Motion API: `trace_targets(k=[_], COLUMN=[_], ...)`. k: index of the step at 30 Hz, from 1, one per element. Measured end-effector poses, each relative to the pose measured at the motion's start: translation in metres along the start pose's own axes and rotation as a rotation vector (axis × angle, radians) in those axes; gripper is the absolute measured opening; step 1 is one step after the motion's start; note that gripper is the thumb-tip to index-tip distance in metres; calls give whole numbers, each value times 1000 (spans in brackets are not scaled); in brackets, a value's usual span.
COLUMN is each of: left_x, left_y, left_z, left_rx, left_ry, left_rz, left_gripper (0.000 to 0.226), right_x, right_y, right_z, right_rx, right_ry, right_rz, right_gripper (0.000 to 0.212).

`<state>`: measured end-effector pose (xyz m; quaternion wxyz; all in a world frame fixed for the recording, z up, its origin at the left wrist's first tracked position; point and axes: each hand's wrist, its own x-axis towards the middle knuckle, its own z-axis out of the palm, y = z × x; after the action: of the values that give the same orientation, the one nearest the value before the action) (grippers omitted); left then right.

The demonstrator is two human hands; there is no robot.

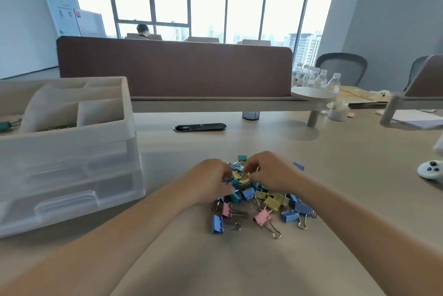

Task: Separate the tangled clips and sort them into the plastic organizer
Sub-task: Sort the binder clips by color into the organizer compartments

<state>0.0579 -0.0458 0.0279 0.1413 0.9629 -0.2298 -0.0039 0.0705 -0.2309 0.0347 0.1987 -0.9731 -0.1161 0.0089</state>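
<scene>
A heap of binder clips (pixel 263 200) in blue, yellow, pink and teal lies on the beige desk in front of me. My left hand (pixel 209 182) and my right hand (pixel 269 173) meet over the far end of the heap, fingers curled on a tangled clump of yellow and teal clips (pixel 239 177) lifted slightly between them. A single blue clip (pixel 219 224) and a pink clip (pixel 262 216) lie loose at the near edge. The translucent plastic organizer (pixel 72 152), with open top compartments and drawers below, stands to the left.
A brown divider panel (pixel 175 68) closes the desk's far side, with a black cable port (pixel 199 127) before it. A white controller (pixel 430 172) lies at the right edge; water bottles (pixel 316 77), a round stand (pixel 312 94) and a mesh cup (pixel 251 114) sit further back.
</scene>
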Motion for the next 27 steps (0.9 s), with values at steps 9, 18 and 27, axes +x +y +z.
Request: trace_targets(k=[9,18,27], left_x=[17,16,10], left_y=[14,0,-21], left_z=[26,17,-13], left_rx=[190,46,-254], left_ry=[-42,45,127], left_rz=[34,23,-115], left_gripper=[46,38,17], right_x=[0,0,4], right_y=[27,21,15], right_z=[-2,7,8], right_rx=[-180,-257,-151], right_ry=[9,7,-5], right_rz=[7,-25,9], right_gripper=[28,24,10])
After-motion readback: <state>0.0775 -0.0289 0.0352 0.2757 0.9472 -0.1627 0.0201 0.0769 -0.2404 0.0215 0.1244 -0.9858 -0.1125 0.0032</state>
